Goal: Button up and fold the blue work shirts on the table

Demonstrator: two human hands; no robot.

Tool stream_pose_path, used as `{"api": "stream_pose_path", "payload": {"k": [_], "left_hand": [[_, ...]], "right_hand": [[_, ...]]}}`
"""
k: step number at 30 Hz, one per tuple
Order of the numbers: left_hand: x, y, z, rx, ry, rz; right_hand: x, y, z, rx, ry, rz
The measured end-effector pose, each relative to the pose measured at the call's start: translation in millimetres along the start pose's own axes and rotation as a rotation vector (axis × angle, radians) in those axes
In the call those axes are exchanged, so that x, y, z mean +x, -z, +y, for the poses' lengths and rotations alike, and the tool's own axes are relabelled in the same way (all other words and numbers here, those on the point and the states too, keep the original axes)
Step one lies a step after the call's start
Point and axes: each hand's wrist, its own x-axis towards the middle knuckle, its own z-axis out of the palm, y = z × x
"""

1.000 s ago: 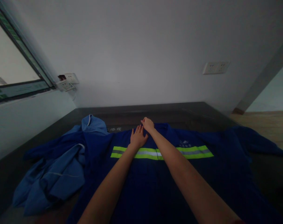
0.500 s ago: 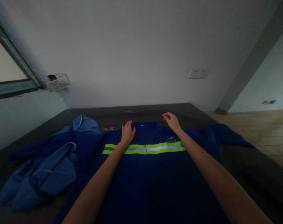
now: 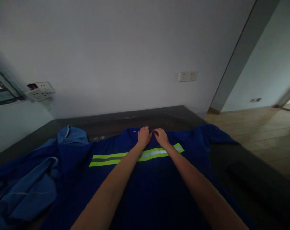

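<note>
A dark blue jacket point(image 3: 145, 179) with a yellow-green and silver reflective band point(image 3: 108, 159) lies spread out, its collar at the far side. My left hand point(image 3: 144, 135) rests on the right part of the collar, fingers bent over the cloth. Right beside it, my right hand point(image 3: 161, 136) is closed in a pinch at the collar's right edge. The two hands nearly touch. What lies between the fingertips of either hand is too small to make out.
The jacket lies on a dark table point(image 3: 106, 119) against a wall. Lighter blue clothing point(image 3: 32, 195) is crumpled at the left, partly under a sleeve. A black object point(image 3: 247, 182) lies at the right. Sockets point(image 3: 188, 76) are on the wall.
My left hand has moved right along the collar and its fingers have bent. My right hand has come left and down to the collar. The view has turned a little to the right.
</note>
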Motion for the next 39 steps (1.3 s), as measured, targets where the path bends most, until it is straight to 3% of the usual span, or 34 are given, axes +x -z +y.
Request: {"api": "stream_pose_path", "payload": {"k": [10, 15, 19, 22, 25, 29, 33, 39], "left_hand": [[5, -12.8, -2, 0.023, 0.043, 0.011], [9, -0.5, -12, -0.173, -0.009, -0.007], [8, 33.0, -43, -0.214, -0.121, -0.032], [-4, 58.9, -82, -0.161, -0.167, -0.011], [-26, 69.5, -123, -0.050, -0.155, 0.049], [-55, 57.2, -152, 0.017, -0.054, -0.001], [-69, 41.0, -150, 0.091, -0.056, -0.136], [-70, 41.1, -145, 0.121, -0.060, -0.204]], "right_hand": [[-7, 4, -8, -0.175, 0.026, -0.049], [-3, 8, -5, -0.143, 0.015, -0.053], [-2, 23, -2, -0.077, 0.004, -0.011], [-7, 31, -8, -0.023, 0.052, 0.030], [-13, 25, -22, 0.015, 0.148, 0.009], [-14, 1, -40, -0.046, 0.105, -0.144], [-11, -22, -44, -0.101, 0.007, -0.221], [-13, -32, -41, -0.163, 0.000, -0.263]]}}
